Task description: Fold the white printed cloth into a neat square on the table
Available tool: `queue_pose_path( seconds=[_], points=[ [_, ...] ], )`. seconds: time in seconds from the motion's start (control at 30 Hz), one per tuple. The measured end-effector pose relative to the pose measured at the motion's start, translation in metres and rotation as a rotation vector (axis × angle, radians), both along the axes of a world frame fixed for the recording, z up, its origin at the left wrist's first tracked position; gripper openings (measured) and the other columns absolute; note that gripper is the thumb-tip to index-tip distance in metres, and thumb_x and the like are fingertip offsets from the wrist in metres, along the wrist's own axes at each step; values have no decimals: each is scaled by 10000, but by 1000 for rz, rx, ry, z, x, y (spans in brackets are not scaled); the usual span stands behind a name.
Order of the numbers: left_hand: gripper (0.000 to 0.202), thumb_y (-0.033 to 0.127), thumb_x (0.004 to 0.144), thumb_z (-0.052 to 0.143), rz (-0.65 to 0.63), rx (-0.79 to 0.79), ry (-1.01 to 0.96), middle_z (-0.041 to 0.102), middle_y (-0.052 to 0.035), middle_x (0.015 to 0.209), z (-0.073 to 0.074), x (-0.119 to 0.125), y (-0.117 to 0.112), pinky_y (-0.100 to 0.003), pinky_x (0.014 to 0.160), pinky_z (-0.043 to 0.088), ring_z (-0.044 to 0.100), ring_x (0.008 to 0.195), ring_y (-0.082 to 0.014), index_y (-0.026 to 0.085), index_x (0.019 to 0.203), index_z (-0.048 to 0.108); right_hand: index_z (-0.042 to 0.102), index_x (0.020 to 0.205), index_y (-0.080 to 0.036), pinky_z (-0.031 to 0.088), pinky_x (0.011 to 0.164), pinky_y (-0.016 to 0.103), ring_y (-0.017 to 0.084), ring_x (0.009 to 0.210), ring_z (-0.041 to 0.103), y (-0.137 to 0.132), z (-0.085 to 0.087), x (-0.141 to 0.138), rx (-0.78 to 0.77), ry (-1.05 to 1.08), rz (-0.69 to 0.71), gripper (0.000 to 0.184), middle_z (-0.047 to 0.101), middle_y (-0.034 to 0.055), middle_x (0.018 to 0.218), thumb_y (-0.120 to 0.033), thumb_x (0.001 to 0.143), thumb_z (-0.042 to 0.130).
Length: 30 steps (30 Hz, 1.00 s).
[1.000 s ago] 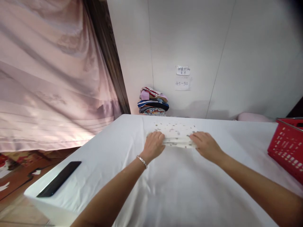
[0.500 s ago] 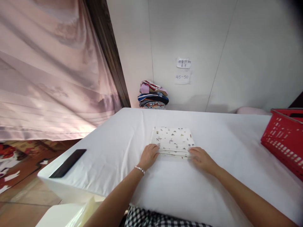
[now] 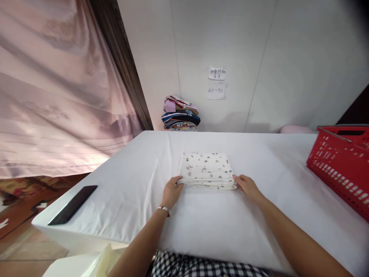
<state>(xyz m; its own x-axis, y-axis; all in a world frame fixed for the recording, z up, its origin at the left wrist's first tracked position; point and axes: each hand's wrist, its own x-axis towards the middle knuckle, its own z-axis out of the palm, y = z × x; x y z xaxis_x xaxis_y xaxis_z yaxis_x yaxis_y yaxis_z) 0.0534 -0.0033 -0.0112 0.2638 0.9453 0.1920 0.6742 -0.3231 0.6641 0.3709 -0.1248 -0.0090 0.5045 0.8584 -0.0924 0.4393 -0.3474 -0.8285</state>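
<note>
A white cloth printed with small plants and dots lies folded in a flat rectangle, its layered edge towards me. My left hand is closed at the near left corner, thumb and fingers about the layers. At the near right corner, my right hand pinches the edge between thumb and fingertips. The cloth rests on the table, which has a white cover.
A red basket stands at the table's right side. Near the front left edge lies a dark flat object. Beyond the table's far edge is a pile of folded fabrics, below handwritten paper notes on the wall.
Both hands have shifted outward from the cloth's near edge to its corners. The view has turned slightly right, so the scene sits further left. The cloth stays folded.
</note>
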Motion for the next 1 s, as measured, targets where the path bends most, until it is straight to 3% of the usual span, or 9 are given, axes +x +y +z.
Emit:
queue_pose_path(
  seconds=[0.17,0.33,0.67,0.87,1.0],
  points=[
    [247,205,773,461,17,23,33,637,8,1009,5,0,4,-281,846,450,582,912,-156,246,975,596,406,555,-208,307,483,233,100,454,389,6,7,-1,7,108,44,358,426,-52,455,-508,728,499],
    [261,193,771,441,23,46,44,629,-5,1018,-3,0,6,-292,832,446,577,923,-168,241,979,590,406,542,-202,293,477,229,87,430,358,2,6,-3,-23,123,60,344,414,-55,430,-475,720,516],
    [272,173,769,459,-32,56,-77,629,-10,990,-15,-5,6,-308,827,457,578,881,-158,223,1004,587,447,623,-206,339,520,248,123,448,462,1,-1,-2,-202,-45,66,412,482,-39,434,-595,757,436],
    [306,172,789,463,17,68,-55,635,-11,1027,-14,-1,2,-313,852,455,580,917,-164,236,1062,585,434,601,-210,340,536,257,134,477,463,-2,-3,-3,-174,-127,75,432,466,-42,448,-607,767,398],
    [332,168,805,448,59,54,4,627,-26,1080,-13,0,-1,-332,895,435,575,954,-178,234,1104,576,518,692,-208,366,560,272,153,518,490,-5,-5,-7,-154,-176,42,442,511,-26,515,-623,759,383]
  ],
)
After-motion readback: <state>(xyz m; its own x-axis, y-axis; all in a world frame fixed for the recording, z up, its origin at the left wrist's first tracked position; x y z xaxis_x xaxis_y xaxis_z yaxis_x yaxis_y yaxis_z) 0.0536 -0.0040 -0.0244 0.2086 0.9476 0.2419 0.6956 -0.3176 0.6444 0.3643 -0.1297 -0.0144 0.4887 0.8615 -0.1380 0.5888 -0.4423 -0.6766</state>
